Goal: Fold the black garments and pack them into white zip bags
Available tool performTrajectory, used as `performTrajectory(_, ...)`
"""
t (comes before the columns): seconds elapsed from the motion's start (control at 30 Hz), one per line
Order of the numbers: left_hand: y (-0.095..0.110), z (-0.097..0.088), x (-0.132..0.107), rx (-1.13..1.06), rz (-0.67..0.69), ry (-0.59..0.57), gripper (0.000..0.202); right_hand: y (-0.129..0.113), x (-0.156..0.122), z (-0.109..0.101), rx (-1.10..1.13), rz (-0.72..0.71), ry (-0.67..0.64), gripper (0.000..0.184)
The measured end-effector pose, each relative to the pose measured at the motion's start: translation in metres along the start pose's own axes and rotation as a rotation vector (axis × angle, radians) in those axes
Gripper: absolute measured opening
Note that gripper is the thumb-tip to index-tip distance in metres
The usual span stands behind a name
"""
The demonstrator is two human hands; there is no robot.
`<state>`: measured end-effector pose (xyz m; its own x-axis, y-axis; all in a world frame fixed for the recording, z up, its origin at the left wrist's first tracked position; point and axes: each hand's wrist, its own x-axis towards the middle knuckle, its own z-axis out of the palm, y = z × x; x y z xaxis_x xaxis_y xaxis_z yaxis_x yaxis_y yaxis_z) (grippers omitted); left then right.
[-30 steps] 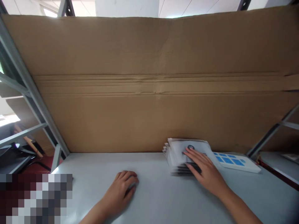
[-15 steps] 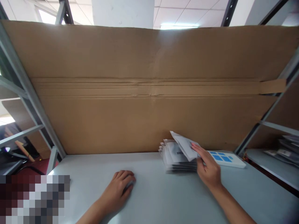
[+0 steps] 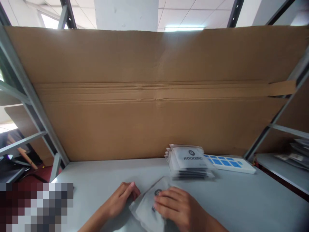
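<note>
White pouch gripped by the right hand, left hand curled near its edge, closure unclear.

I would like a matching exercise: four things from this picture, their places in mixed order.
1. Single translucent plastic packet
2. Stack of translucent plastic packets
3. Flat white board with blue rectangles
4. Brown cardboard sheet

A. Standing behind the grey table
B. Untouched, left of the rectangles
C. Under the right hand
D. At the stack's right

1-C; 2-B; 3-D; 4-A

Grey tabletop, stacked packets, flat white-and-blue item beside them
</note>
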<state>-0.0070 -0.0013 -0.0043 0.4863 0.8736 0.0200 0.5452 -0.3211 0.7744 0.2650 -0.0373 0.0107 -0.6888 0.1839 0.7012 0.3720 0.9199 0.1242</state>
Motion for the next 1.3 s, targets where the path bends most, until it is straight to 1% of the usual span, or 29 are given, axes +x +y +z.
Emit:
performTrajectory(0.03,0.000,0.000,0.000,-0.001,-0.012,-0.038,0.069,-0.002,-0.002,0.008,0.052,0.023,-0.047,0.031)
performTrajectory(0.07,0.001,-0.001,0.000,0.018,-0.011,-0.078,0.065,-0.003,-0.005,0.015,0.100,0.044,-0.112,0.028)
performTrajectory(0.13,0.001,-0.002,-0.001,0.070,-0.012,-0.125,0.048,-0.003,-0.011,0.027,0.177,0.097,-0.269,0.021)
performTrajectory(0.2,0.002,-0.003,-0.002,0.080,-0.050,-0.121,0.036,-0.003,-0.014,0.031,0.252,0.171,-0.412,0.022)
performTrajectory(0.27,0.002,-0.003,-0.003,0.066,-0.081,-0.108,0.035,-0.002,-0.013,0.027,0.376,0.259,-0.494,0.023)
performTrajectory(0.33,0.001,-0.003,-0.004,0.043,-0.077,-0.112,0.035,-0.001,-0.008,0.017,0.496,0.359,-0.499,0.029)
performTrajectory(0.37,0.001,-0.003,-0.004,0.028,-0.067,-0.118,0.035,0.000,-0.005,0.011,0.514,0.429,-0.473,0.032)
performTrajectory(0.47,0.003,-0.001,-0.005,-0.036,-0.033,-0.166,0.035,0.003,0.000,-0.002,0.392,0.689,-0.372,0.037)
performTrajectory(0.53,0.005,0.002,-0.005,-0.082,-0.012,-0.190,0.034,0.006,-0.001,-0.004,0.350,0.823,-0.395,0.034)
performTrajectory(0.6,0.007,0.006,-0.006,-0.106,-0.006,-0.192,0.034,0.009,-0.006,0.000,0.393,0.890,-0.462,0.024)
performTrajectory(0.67,0.008,0.009,-0.007,-0.101,-0.022,-0.181,0.033,0.012,-0.011,0.004,0.438,0.920,-0.503,0.017)
performTrajectory(0.73,0.008,0.012,-0.006,-0.105,-0.040,-0.174,0.035,0.013,-0.014,0.009,0.462,0.947,-0.500,0.019)
performTrajectory(0.87,0.009,0.015,-0.003,-0.205,-0.062,-0.137,0.050,0.015,-0.015,0.012,0.535,0.997,-0.447,0.023)
performTrajectory(1.03,0.012,0.020,0.001,-0.363,-0.106,-0.089,0.065,0.021,-0.017,0.007,0.612,1.036,-0.378,0.029)
performTrajectory(1.1,0.013,0.022,0.000,-0.341,-0.095,-0.104,0.067,0.024,-0.020,0.004,0.661,1.046,-0.406,0.029)
performTrajectory(1.23,0.016,0.026,-0.007,-0.156,-0.027,-0.158,0.064,0.023,-0.023,0.002,0.836,1.014,-0.577,0.027)
performTrajectory(1.27,0.017,0.028,-0.009,-0.121,-0.014,-0.169,0.062,0.020,-0.021,0.002,0.863,1.008,-0.591,0.023)
performTrajectory(1.3,0.018,0.031,-0.011,-0.095,-0.003,-0.182,0.061,0.016,-0.019,0.004,0.873,1.008,-0.578,0.017)
